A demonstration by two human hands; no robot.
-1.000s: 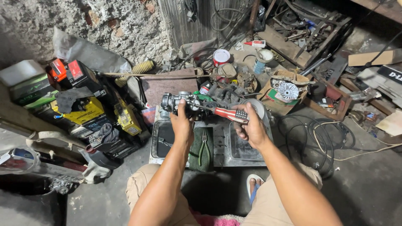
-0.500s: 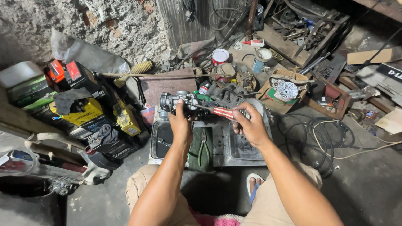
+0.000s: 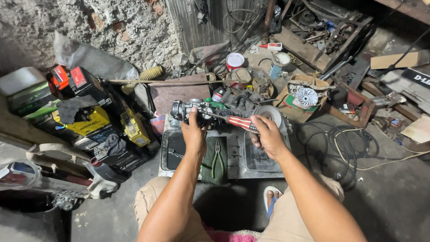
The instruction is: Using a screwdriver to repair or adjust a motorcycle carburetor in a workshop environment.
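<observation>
Carburettor (image 3: 190, 110), a grey metal engine part, sits at the centre of the frame above the metal tray (image 3: 264, 159), gripped from below by the left hand (image 3: 193, 134) with its fingers clenched round the body. Against the earlier frames it stays in nearly the same spot, tilted little. The right hand (image 3: 268, 134) has slid slightly down the screwdriver (image 3: 239, 122), fingers closed on its red striped handle, tip still pressed into the part. Green-handled pliers (image 3: 218, 159) lie untouched below.
</observation>
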